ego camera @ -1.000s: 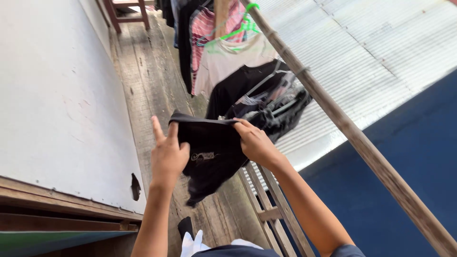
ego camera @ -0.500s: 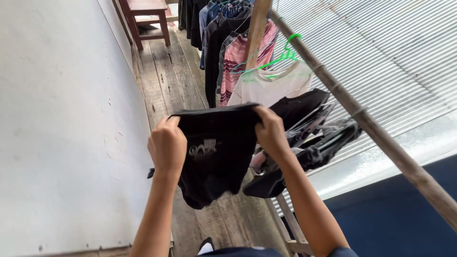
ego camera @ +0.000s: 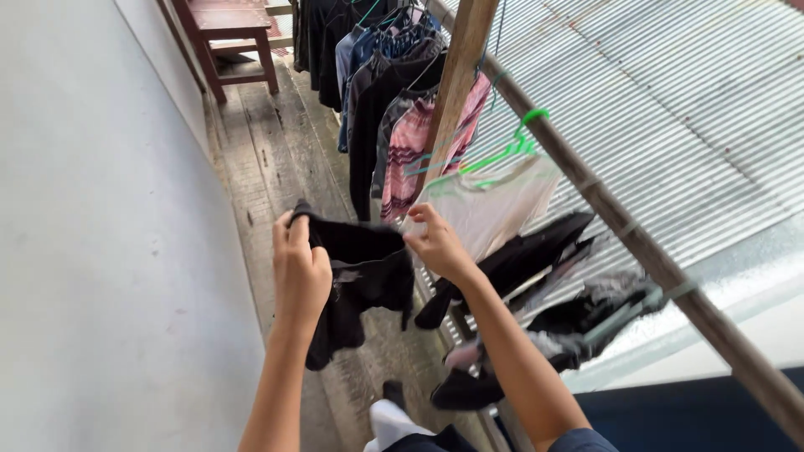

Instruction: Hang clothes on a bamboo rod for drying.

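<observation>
A small black garment [ego camera: 360,280] with a pale print hangs in front of me, held up by its top edge. My left hand [ego camera: 299,266] grips its left corner. My right hand [ego camera: 434,243] pinches the right end of that edge, close to the hanging clothes. The cloth sags and bunches between the two hands. Just beyond my right hand a white shirt [ego camera: 490,209] hangs on a green hanger [ego camera: 502,151] from a slanting wooden pole [ego camera: 620,226].
Dark garments [ego camera: 578,314] and a pink striped shirt [ego camera: 410,151] hang along the pole. A white wall [ego camera: 92,226] runs on the left, a wooden plank floor [ego camera: 268,167] between. A red-brown wooden bench [ego camera: 226,33] stands at the far end. Corrugated roofing [ego camera: 670,109] lies beyond the pole.
The garment, stretched flat between both hands half a second ago, now sags and bunches. My hands have dropped lower and the view has shifted along the walkway.
</observation>
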